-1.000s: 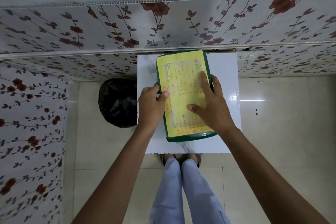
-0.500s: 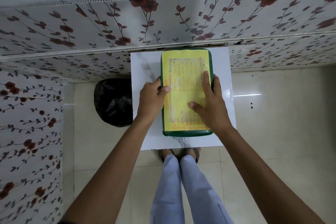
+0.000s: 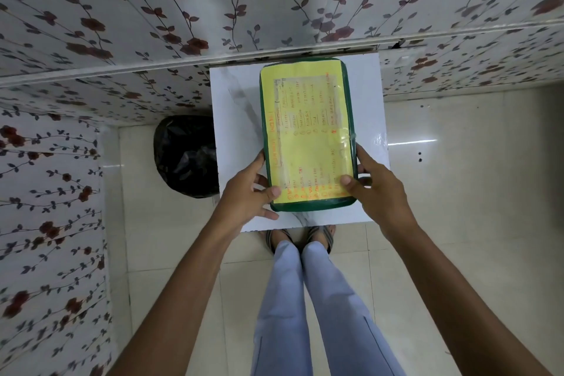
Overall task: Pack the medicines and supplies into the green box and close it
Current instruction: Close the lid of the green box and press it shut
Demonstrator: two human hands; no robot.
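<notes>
The green box (image 3: pixel 306 131) lies closed on a small white table (image 3: pixel 235 131), its lid covered by a yellow sheet with orange handwriting under clear tape. My left hand (image 3: pixel 247 195) grips the box's near left corner, thumb on the lid. My right hand (image 3: pixel 375 186) grips the near right corner, thumb on the yellow sheet and fingers along the right side. No medicines or supplies are visible outside the box; its inside is hidden.
A black bag-lined bin (image 3: pixel 186 156) stands on the tiled floor left of the table. Floral-patterned wall panels (image 3: pixel 274 9) rise behind and to the left. My legs and sandalled feet (image 3: pixel 300 238) are just below the table's near edge.
Both hands slid from the middle of the box down to its near corners. My right palm lifted off the lid and now holds the side. The box sits straighter on the table.
</notes>
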